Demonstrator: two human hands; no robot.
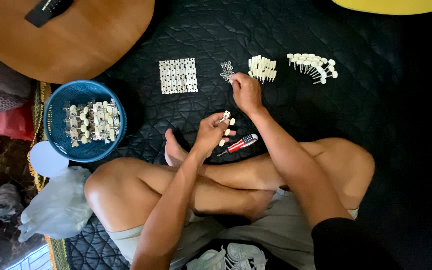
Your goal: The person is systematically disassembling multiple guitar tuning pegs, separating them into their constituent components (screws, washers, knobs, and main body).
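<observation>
Nearest the camera, a pair of pale sneakers [228,257] is lying by the crossed legs of a person seated on a black quilted mat [196,30]. A guitar tuning-machine strip [226,122], a metal plate with cream knobs, is being held above the mat by the left hand [208,135]; its grip is clamped on the plate, with the knobs sticking out to the right. The right hand [246,92] is being stretched forward to a small heap of metal washers [227,70], fingertips pinched together at its edge; whether a washer is being held cannot be told. A small striped-handled screwdriver [240,144] is lying on the mat just below the left hand. Flat metal plates [178,76] are laid in a square to the left of the washers, cream pegs [262,68] and knobbed shafts [313,67] to the right. More finished strips are being kept in a blue basket [56,112] beside a guitar body [76,45]. The strip is judged light and stiff, its knobs slippery and its small parts loose, so it is best taken by the plate edges.
</observation>
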